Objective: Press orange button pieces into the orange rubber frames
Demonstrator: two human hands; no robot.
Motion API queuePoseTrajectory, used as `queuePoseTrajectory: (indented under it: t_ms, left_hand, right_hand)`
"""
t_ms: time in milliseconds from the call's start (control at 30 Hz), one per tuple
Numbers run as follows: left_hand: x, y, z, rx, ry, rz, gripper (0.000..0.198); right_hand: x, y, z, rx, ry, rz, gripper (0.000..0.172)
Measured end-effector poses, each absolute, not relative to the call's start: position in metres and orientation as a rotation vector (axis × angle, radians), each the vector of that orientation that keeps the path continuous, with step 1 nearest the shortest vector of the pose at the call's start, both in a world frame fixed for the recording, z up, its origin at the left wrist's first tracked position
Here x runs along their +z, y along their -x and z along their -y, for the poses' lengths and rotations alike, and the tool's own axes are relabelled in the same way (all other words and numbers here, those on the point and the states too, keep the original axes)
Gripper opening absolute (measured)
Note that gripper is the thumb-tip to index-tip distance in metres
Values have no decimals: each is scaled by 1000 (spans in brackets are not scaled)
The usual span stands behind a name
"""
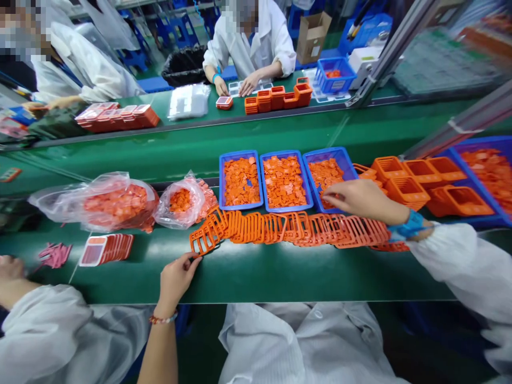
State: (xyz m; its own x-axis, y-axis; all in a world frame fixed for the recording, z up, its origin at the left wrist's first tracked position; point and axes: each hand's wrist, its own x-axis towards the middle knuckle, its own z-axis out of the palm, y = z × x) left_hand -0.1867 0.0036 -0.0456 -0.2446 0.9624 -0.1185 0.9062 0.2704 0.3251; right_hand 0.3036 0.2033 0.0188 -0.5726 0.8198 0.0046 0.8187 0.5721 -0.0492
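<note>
At the left end of a long row of leaning orange plastic frames (276, 228), my left hand (176, 278) pinches the near corner of the endmost frame (206, 241) between thumb and fingers. My right hand (360, 198) reaches over the right-hand blue tray (351, 169), its fingertips drawn together at the small orange pieces (326, 173) inside. Whether a piece is between those fingers is hidden. Two more blue trays, the middle one (308, 200) and the left one (222, 186), hold similar flat orange pieces.
Clear bags of orange parts (116, 202) lie left, near a stack of white-and-orange framed pieces (106, 250) and pink strips (56, 255). Stacked orange bins (408, 189) stand right. A co-worker (256, 48) handles parts across the green belt (180, 146); another person's arm is at left.
</note>
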Motion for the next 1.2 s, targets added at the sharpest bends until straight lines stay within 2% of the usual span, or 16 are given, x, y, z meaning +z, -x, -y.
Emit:
queuePoseTrajectory:
  t_ms: [133, 300, 400, 533, 700, 833, 1033, 1200]
  left_hand:
    - [-40, 188, -4, 492, -1778, -2232, 32]
    - [-17, 183, -8, 866, -1870, -2271, 25]
    - [-9, 179, -17, 1136, -1730, -2295, 23]
    - [-1, 167, -41, 1523, -1380, -2085, 21]
    - [19, 139, -79, 1764, -1220, -1804, 18]
    - [34, 110, -106, 1718, -1041, -1594, 24]
    - [44, 52, -144, 1378, -972, -1356, 36]
    - [58, 5, -159, 1126, -967, -1208, 39]
  right_hand:
    - [13, -319, -244, 61, 1748, 2782, 30]
    - [-6, -312, -256, 218, 1677, 2915, 29]
    - [-16, -305, -255, 268, 1641, 2931, 29]
    - [-22, -301, -257, 308, 1693, 2884, 26]
    - [-13, -301, -257, 286, 1738, 2845, 23]
    - [10, -297, -249, 295, 1646, 2693, 23]
    - [57, -255, -201, 389, 1155, 2246, 23]
    - [58, -209, -167, 274, 880, 2031, 17]
